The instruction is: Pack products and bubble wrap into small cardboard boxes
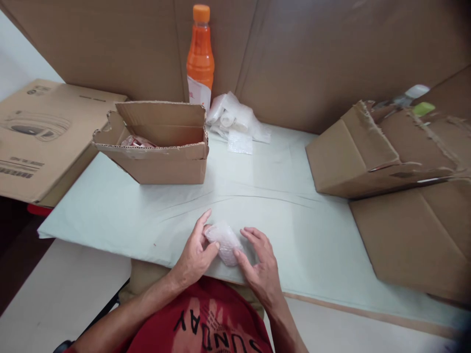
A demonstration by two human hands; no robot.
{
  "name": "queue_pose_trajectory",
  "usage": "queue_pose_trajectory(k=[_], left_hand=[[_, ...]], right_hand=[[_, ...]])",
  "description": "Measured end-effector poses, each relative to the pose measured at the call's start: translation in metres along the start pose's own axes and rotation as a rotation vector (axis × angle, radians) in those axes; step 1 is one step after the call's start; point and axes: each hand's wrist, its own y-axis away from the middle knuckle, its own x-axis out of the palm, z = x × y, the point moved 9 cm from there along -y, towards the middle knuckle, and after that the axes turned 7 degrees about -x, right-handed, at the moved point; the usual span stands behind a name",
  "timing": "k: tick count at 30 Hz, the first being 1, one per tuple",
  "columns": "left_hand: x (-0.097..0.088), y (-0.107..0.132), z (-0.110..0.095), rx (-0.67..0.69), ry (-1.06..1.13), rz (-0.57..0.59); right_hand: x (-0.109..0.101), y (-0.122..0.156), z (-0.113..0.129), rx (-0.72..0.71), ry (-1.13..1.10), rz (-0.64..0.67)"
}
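Observation:
A small bundle of bubble wrap (225, 244) sits at the near edge of the pale cloth, between my hands; what it wraps, if anything, is hidden. My left hand (196, 250) grips its left side, thumb on top and some fingers behind it, the index finger stretched away. On the other side, my right hand (260, 262) has its fingers spread, and its thumb tip touches or nearly touches the bundle's right edge. Beyond my hands lies a heap of bubble wrap pieces (239, 117), with one flat square piece (240, 142) in front.
An open cardboard box (172, 166) with crinkled wrapped items stands at back left. Behind it is an orange bottle (200, 54). Two cardboard boxes (342, 162) (415, 235) stand on the right. A large printed carton (55, 132) is far left, and cardboard panels (294, 63) wall the back.

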Motion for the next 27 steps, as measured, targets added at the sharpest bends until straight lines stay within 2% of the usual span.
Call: queue_pose_trajectory(k=[3, 5, 8, 10, 12, 17, 19, 27], left_hand=[[0.0, 0.005, -0.014, 0.101, -0.2, -0.006], [0.003, 0.013, -0.034, 0.261, -0.341, -0.004], [0.006, 0.03, -0.067, 0.565, -0.441, -0.072], [0.004, 0.034, -0.073, 0.66, -0.467, -0.133], [0.004, 0.026, -0.061, 0.629, -0.494, -0.146], [0.004, -0.002, -0.01, 0.421, -0.469, -0.087], [0.003, -0.005, -0.005, 0.417, -0.454, -0.094], [0.001, -0.006, -0.006, 0.471, -0.45, -0.128]], right_hand=[[0.005, -0.006, 0.007, -0.013, -0.094, 0.117], [0.008, -0.012, 0.016, -0.02, -0.177, 0.18], [0.002, -0.024, 0.027, -0.058, -0.285, 0.114], [-0.002, -0.03, 0.028, -0.084, -0.343, 0.047], [0.002, -0.034, 0.021, -0.058, -0.351, 0.04], [0.017, -0.033, 0.0, 0.066, -0.295, 0.106], [0.017, -0.034, -0.001, 0.058, -0.283, 0.121], [0.017, -0.045, 0.001, -0.01, -0.246, 0.154]])
